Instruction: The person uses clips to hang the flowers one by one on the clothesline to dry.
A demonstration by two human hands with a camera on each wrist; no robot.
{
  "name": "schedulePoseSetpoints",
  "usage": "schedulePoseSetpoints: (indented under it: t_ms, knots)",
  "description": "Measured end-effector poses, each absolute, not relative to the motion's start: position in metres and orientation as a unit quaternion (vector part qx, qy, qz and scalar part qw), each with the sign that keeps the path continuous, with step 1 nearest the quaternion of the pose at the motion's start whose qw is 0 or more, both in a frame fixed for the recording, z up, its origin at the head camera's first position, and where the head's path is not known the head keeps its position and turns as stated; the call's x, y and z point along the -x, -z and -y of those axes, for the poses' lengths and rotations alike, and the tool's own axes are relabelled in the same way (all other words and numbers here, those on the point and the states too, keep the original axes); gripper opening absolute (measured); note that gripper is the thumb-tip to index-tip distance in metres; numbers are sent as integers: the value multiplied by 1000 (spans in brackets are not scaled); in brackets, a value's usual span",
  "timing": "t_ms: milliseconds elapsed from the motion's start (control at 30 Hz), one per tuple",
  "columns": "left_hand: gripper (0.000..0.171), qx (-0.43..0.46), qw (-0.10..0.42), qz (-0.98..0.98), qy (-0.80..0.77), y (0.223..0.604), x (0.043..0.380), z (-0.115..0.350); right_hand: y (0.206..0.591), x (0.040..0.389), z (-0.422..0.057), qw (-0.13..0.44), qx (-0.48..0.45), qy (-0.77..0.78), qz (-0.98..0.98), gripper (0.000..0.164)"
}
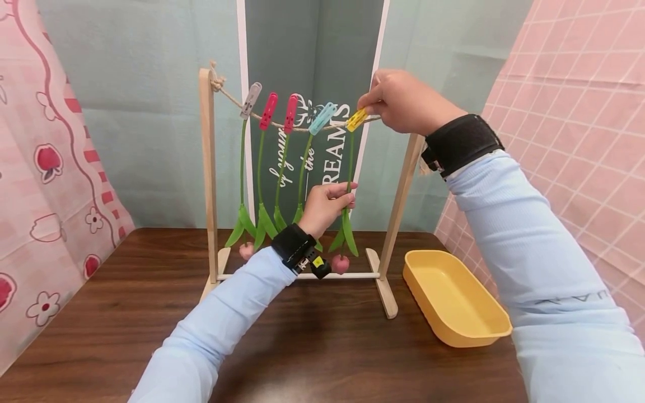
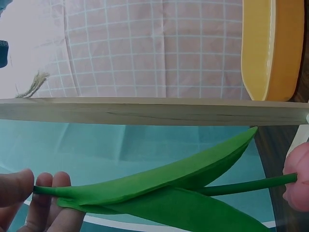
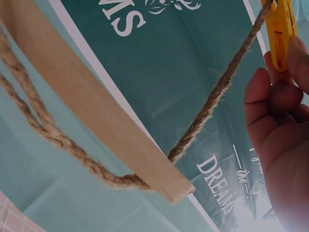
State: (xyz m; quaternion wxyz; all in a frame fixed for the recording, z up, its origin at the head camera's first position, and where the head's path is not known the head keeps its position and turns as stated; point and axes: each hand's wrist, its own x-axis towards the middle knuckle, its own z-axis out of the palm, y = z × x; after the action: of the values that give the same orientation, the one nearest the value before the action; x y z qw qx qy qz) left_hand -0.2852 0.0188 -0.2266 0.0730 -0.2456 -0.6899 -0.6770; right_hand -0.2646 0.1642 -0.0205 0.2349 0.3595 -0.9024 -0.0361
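Note:
My right hand (image 1: 405, 101) pinches a yellow clothespin (image 1: 356, 120) on the twine rope (image 3: 212, 104), near the rack's right post. Below it, my left hand (image 1: 327, 207) pinches the green stem of an artificial tulip (image 2: 159, 186) between thumb and fingers. This tulip hangs upside down, its pink bloom (image 1: 340, 264) lowest and its stem end at the yellow clothespin. Farther left, a grey clothespin (image 1: 250, 101), two red clothespins, one of them nearest the grey (image 1: 269, 111), and a light blue clothespin (image 1: 322, 118) hold more inverted tulips. My left hand and wrist hide some of their blooms.
A wooden rack (image 1: 208, 168) with two posts and a white lower bar (image 1: 353, 275) stands on the brown table (image 1: 126, 313). To its right sits a yellow basin (image 1: 453, 296). Cloth backdrops surround the table, with a pink checked one (image 1: 569, 112) at right.

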Motion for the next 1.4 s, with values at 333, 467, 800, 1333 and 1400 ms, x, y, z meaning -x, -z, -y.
schedulePoseSetpoints:
  t_ms: [333,467,800,1333,1400]
  knots:
    - [28,238,84,681,687,228,286,-17,24,265,-170,227,-374,28,899,20]
    - [33,225,84,684,689,229,285,-14,26,264,-172,225,-373,18,900,21]
    - [29,224,106,705,665,230,281,-2,30,259,-175,232,-357,-19,905,24]
    - [21,214,78,689,688,228,272,9,35,243,-179,323,-370,-45,870,25]
    - [21,217,76,691,686,227,270,9,38,242,-180,337,-382,-51,859,24]
